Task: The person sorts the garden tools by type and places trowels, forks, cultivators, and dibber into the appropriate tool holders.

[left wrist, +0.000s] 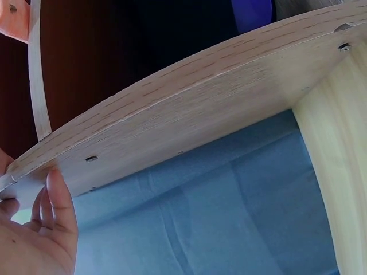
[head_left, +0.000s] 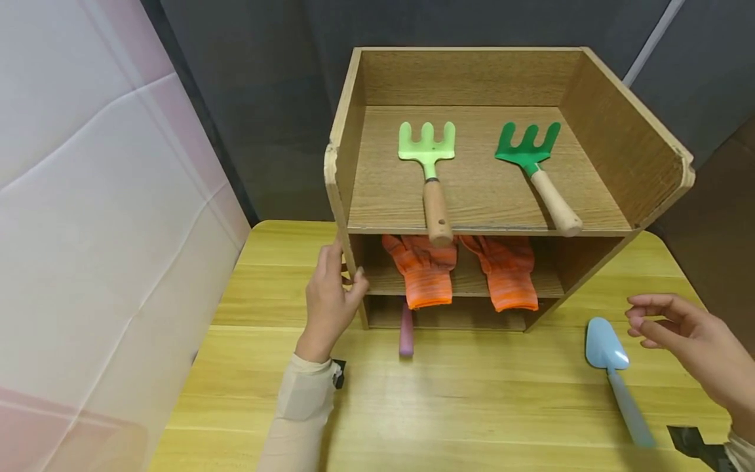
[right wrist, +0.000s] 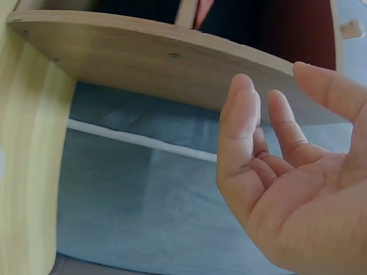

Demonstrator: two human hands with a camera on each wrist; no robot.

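Note:
A wooden shelf unit (head_left: 460, 78) stands on the table. My left hand (head_left: 333, 295) holds the front edge of its left side panel, thumb at the edge and fingers along the outer face; the left wrist view shows those fingers (left wrist: 60, 200) against the panel. My right hand (head_left: 696, 341) hovers at the right, fingers loosely bent and holding nothing, as the right wrist view also shows. Beside it on the table lies a light-blue hand trowel (head_left: 605, 347). A light-green hand rake (head_left: 427, 157) and a dark-green hand rake (head_left: 531, 154) rest on the top shelf.
Two orange gloves, a left one (head_left: 427, 275) and a right one (head_left: 510, 275), hang over the middle shelf's front. A purple handle (head_left: 406, 334) sticks out of the bottom compartment. A white panel (head_left: 106, 196) borders the table (head_left: 413, 406) on the left; dark cloth hangs behind.

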